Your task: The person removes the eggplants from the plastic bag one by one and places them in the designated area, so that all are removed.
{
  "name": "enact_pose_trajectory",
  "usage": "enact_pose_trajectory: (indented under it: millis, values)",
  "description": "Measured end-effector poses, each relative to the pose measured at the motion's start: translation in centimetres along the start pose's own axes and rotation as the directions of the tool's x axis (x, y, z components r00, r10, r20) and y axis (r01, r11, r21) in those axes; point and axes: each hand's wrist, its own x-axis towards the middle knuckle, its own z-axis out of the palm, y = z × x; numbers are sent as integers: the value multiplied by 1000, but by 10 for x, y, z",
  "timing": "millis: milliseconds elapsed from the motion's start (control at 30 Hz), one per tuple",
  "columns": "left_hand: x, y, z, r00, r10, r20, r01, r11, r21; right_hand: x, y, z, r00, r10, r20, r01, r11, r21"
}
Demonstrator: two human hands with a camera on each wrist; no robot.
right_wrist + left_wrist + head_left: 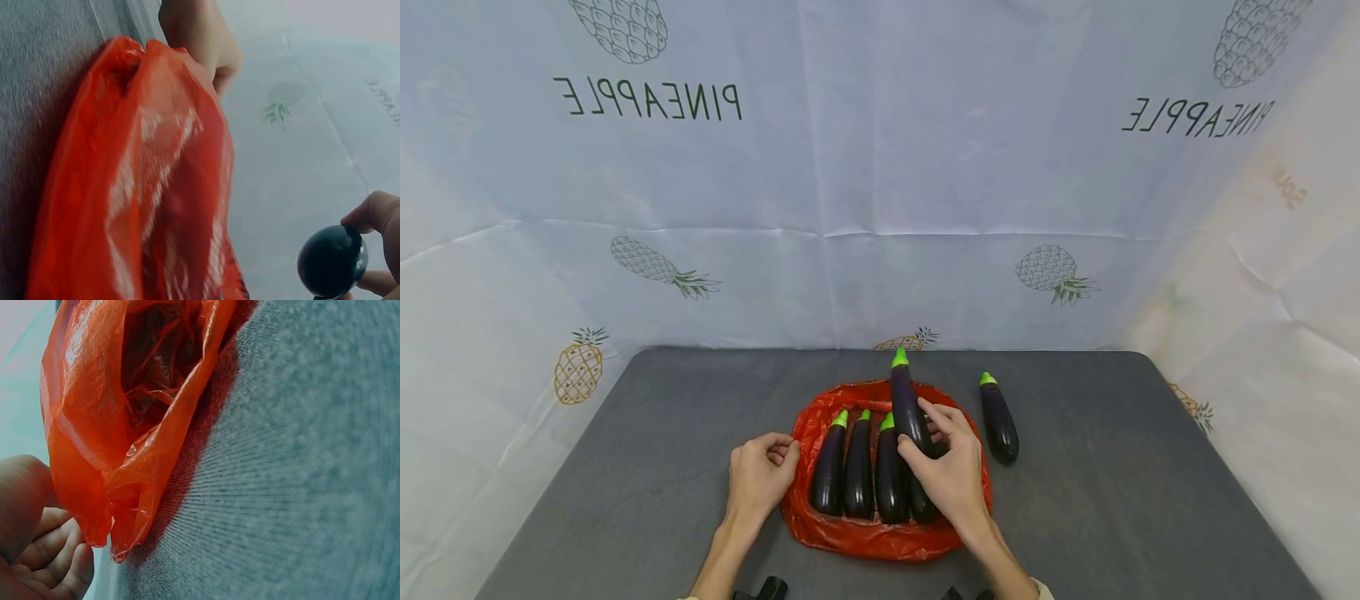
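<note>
A red plastic bag [887,546] lies spread on the table with its mouth facing up, and several dark purple eggplants [828,475] with green caps lie side by side in it. Thumb and fingers of my left hand [758,477] pinch the bag's left edge; in the left wrist view the bag [81,475] partly covers those fingers. My right hand [953,467] grips another eggplant [907,404] over the bag's right half, cap pointing away from me. The right wrist view shows the rounded end of this held eggplant [331,261] between thumb and fingers.
One loose eggplant [1000,425] rests on the dark grey table [1097,500] just right of the bag. Behind the table hangs a pale cloth [925,167] printed with pineapples. Small black objects [771,588] show at the near edge of the head view.
</note>
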Motion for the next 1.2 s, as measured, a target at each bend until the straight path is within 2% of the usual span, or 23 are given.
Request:
enact_pose_trajectory:
  millis: [733, 933, 1200]
  values:
    - [-1, -3, 0, 1000, -7, -3, 7, 1000, 7, 20, 14, -38, 995, 3, -95, -13, 994, -112]
    - [-1, -2, -1, 1000, -20, 3, 20, 1000, 12, 26, 22, -49, 992, 21, -122, -35, 993, -113]
    - [-2, -2, -1, 1000, -31, 4, 30, 999, 14, 31, 35, -60, 987, -1, -162, -24, 988, -153]
